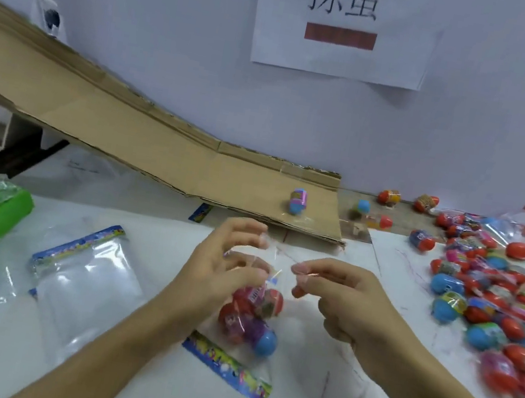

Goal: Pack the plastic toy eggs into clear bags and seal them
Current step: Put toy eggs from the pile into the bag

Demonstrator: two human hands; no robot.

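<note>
On the white table [104, 391] under a pale wall, your left hand [217, 271] and right hand [341, 302] are both pinching the mouth of a clear plastic bag [249, 308] holding several toy eggs; sealing is pending, and a heap of loose red and blue plastic eggs [493, 307] is still waiting at right

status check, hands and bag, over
Left hand and right hand pinch the open top of the bag. Eggs inside, unsealed. Nothing in the way.
</note>
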